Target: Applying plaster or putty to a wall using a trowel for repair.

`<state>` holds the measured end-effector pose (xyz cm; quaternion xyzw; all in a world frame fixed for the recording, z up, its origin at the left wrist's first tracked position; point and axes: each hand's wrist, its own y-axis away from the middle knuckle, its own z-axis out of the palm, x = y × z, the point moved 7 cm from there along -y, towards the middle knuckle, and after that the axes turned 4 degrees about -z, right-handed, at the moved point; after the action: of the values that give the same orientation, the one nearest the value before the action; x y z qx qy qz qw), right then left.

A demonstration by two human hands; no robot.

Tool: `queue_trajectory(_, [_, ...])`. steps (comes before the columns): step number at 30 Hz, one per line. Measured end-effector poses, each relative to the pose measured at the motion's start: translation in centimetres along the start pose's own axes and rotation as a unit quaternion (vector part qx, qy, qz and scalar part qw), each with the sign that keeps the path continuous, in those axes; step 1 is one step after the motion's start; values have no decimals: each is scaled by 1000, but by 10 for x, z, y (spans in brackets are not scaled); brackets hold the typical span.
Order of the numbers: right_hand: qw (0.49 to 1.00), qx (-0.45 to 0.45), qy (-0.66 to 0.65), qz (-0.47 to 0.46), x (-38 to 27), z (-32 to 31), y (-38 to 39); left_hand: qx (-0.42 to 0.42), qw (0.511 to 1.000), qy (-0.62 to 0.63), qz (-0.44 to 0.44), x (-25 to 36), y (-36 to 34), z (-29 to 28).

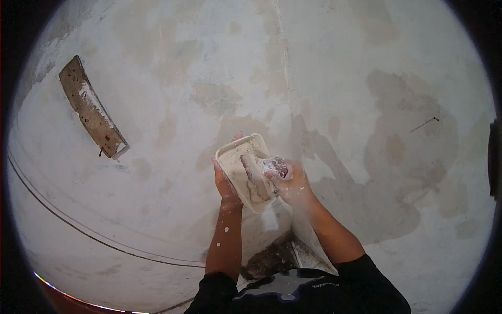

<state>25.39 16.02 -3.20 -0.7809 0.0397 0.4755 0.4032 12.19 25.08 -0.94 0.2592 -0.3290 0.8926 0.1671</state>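
Observation:
In front of my chest, a shallow cream tub (220, 158) with rounded corners is held tilted, its open side showing. Pale wet filler (238, 170) coats its inside. My left hand (226, 183) grips the tub from its left side and underneath, with fingertips showing past the far rim. My right hand (294, 184) is closed at the tub's right rim around a putty-smeared, dark red tool handle (278, 167). It looks like a putty knife, and its blade seems to lie inside the tub, partly hidden by filler. White specks dot my left forearm.
A whitish wall (334, 52) with beige damp-looking patches and a vertical seam fills the view. A worn wooden board (90, 107) is fixed at left. A nail (435, 119) sticks out at right. A dark cable (104, 234) runs along the lower left. Dark, dirty ground (272, 259) shows below.

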Motion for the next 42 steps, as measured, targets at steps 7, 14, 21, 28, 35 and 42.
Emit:
queue_trajectory(7, [989, -59, -118, 59, -36, -6, -7, -58, 998, -5, -7, -2, 3, 18])
queue_trajectory(14, [988, -40, -144, 36, -21, -4, -19, -34, 999, 15, -26, -6, 0, 19])
queue_trajectory(21, [987, -94, -114, 57, -40, -8, -6, -57, 998, 12, -36, -5, -2, 30])
queue_trajectory(28, [986, -31, -145, 74, -42, -14, 1, -62, 997, 29, -45, -9, -3, 38])
queue_trajectory(35, [994, 16, -104, 29, -52, -25, -11, -81, 992, 84, -42, -16, -7, 42])
queue_trajectory(42, [999, 24, -28, 3, -25, -18, -2, -90, 989, 96, -67, -17, -10, 46])
